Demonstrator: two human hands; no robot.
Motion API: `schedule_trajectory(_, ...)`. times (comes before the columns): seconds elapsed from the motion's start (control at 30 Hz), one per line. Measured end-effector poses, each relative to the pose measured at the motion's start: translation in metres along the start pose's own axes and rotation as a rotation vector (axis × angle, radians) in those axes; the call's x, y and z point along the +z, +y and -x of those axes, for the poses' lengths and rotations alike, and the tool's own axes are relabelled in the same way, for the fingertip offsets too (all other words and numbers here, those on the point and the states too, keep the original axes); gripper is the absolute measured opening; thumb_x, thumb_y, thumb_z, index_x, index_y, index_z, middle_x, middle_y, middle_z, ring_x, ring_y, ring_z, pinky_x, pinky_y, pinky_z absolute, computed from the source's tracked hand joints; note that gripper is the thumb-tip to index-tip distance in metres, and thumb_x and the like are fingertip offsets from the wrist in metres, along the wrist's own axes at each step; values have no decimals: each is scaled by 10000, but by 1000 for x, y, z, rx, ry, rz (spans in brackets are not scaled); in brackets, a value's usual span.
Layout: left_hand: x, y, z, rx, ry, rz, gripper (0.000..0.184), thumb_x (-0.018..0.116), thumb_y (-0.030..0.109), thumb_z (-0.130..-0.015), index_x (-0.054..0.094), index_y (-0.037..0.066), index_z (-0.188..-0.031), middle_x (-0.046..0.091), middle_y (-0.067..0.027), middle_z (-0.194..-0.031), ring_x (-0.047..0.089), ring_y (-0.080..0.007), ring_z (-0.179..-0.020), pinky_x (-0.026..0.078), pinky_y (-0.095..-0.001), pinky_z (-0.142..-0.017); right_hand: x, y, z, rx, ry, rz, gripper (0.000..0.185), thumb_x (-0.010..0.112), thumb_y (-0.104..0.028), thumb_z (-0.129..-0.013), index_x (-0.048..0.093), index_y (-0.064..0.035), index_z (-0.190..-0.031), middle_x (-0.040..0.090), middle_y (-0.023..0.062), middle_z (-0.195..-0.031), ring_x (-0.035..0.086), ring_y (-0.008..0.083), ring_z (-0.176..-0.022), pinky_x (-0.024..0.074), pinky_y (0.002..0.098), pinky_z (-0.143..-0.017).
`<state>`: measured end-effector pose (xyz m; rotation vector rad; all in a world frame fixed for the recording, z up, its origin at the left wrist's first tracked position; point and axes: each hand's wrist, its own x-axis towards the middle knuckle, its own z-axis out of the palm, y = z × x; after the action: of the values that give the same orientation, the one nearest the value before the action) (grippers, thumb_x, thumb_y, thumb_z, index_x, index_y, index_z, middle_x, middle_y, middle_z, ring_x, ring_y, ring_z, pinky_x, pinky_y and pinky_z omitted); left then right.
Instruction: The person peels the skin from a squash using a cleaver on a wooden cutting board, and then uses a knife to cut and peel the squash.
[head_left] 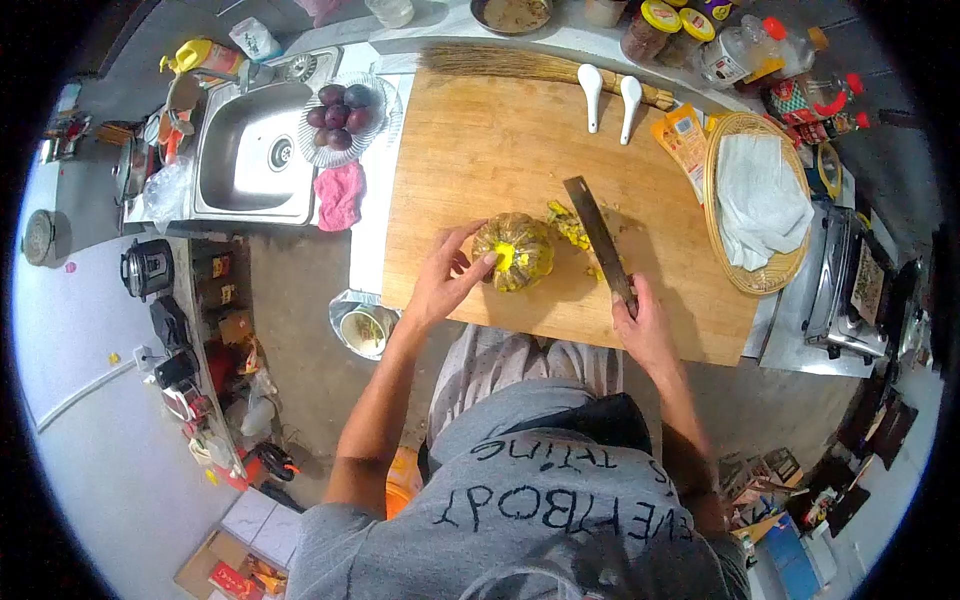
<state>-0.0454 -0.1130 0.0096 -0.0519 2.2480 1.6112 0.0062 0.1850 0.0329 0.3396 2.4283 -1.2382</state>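
Observation:
A small ribbed pumpkin (514, 252), mottled brown and green with yellow cut patches on top, rests on the large wooden board (500, 140). Against its left side lies my left hand (450, 275), thumb and fingers apart around the edge. My right hand (643, 322) is closed on the handle of a cleaver (596, 228), right of the pumpkin, its dark blade pointing up and slightly left. Between pumpkin and blade, yellow-green peelings (568, 225) lie on the board, with small crumbs around them.
Two white spoons (591, 98) and a straw whisk (520, 66) lie along the board's far edge. At right are a wicker basket (716, 200) with a white cloth and a gas stove (845, 290). Left are a sink (255, 150), a plum bowl (372, 140) and a pink cloth (338, 195).

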Motion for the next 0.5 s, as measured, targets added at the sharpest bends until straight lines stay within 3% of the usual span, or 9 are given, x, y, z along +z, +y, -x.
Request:
schedule_trajectory(0.03,4,2,-1,-153,-66,126,498,627,208,-903,436,67,-1342,508,-76,-1189,548,-125,-852,483,-275,-736,-2,-3,3,53,-63,5,265,567,-170,-885,461,-27,-1081,542,140,-617,557,279,-525,406,402,-508)
schedule_trajectory(0.07,10,1,1,-153,-66,128,498,627,208,-903,436,67,-1342,508,-76,-1189,548,-125,-852,483,-275,-736,-2,-2,4,53,-63,6,265,567,-170,-885,461,-27,-1081,542,140,-617,557,279,-525,406,402,-508)
schedule_trajectory(0.13,26,-3,10,-150,151,159,420,619,178,-911,443,3,-1249,504,-136,-1179,602,-118,-720,498,-221,-590,2,4,7,22,-57,-61,244,560,-153,-887,457,-24,-1067,529,135,-601,551,284,-519,402,405,-502)
schedule_trajectory(0.27,66,-7,29,-228,328,496,506,647,150,-891,310,12,-1242,483,-167,-1133,618,-177,-794,540,-252,-622,7,6,10,-10,-14,-115,217,551,-140,-890,453,-25,-1045,519,136,-593,541,279,-505,392,392,-491)
schedule_trajectory(0.3,70,-1,34,-319,283,504,501,610,179,-919,274,60,-1270,427,-142,-1199,608,-201,-910,564,-305,-751,6,3,10,-7,-23,-108,201,544,-138,-895,450,-25,-1031,517,137,-591,538,276,-502,389,389,-488)
schedule_trajectory(0.5,79,9,43,-424,329,585,530,640,205,-903,281,70,-1269,414,-155,-1183,593,-200,-902,537,-276,-754,-3,-24,21,-4,-50,-80,149,518,-133,-918,443,-24,-986,517,135,-591,541,287,-499,387,386,-481)
